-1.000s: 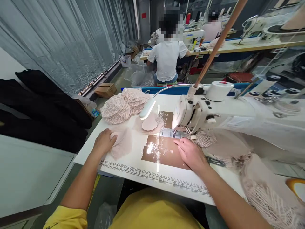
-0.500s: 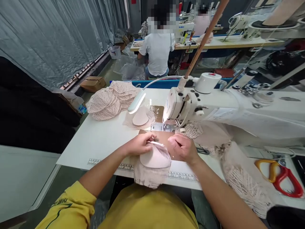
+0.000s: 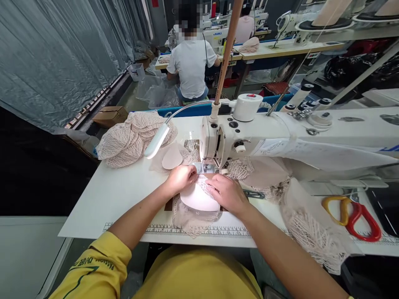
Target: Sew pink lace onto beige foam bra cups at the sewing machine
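Both positioning: left hand (image 3: pixel 182 178) and right hand (image 3: pixel 227 193) pinch the pale pink foam cup (image 3: pixel 198 199) on beige lace (image 3: pixel 193 219), near the white sewing machine (image 3: pixel 264 133). Stitching likely wants aligned edges.

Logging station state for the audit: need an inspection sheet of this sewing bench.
Surface: white table, ruler printed along its near edge.
Job's things: pad lying on lace, just in front of the sewing machine.
Clutter: lace pile far left, spare pad, scissors at right, loose lace over the right edge.
Hands: left hand and right hand both on the pad's far edge; grip unclear.
Cables: nothing seen; lamp sits on a gooseneck.
Surroundings: curtain at left, box on the floor, person seated at the next bench.
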`<state>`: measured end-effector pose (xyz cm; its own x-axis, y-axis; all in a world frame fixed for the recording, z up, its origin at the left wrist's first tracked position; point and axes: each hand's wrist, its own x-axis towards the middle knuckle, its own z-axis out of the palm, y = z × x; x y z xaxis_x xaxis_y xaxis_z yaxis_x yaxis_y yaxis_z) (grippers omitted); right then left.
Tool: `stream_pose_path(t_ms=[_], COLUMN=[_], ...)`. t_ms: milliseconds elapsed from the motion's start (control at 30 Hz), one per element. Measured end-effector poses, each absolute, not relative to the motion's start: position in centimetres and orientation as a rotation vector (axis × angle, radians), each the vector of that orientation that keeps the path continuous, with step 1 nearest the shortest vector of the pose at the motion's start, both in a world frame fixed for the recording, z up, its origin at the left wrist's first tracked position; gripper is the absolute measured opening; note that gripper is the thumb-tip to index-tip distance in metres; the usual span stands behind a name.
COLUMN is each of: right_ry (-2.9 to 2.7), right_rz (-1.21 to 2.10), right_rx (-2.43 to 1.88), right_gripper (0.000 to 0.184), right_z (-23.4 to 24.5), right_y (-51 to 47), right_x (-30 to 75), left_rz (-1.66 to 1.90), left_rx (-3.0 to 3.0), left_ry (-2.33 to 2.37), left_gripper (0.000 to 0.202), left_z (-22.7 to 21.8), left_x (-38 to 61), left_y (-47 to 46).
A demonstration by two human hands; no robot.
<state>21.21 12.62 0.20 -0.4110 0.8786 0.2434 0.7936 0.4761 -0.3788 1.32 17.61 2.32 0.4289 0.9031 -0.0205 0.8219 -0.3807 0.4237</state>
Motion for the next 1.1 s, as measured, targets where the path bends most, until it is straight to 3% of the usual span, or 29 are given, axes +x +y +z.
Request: stream_pose_path(t_ms=[167,333,1100], right_ry=[-2.378,-2.387,-2.393], right_rz=[0.243,0.177,0.115], right_rx=[-1.436,-1.468,-1.661], right_gripper=[0.021,0.024,0.027], right_z=[0.3,0.2,-0.1], right_y=[12.7,12.6,13.5], right_x=[21.0,20.8,20.0], left_rz=[0.387,0.361,0.172], left_rx=[2.572,2.8,2.937], left_ry=[1.423,1.121,0.801], left_gripper=[0.024,0.026,0.049], left_z=[4.3,2.5,1.4], left_x=[1.4,1.9,-0.2], left_y=[15.3,13.8,18.9])
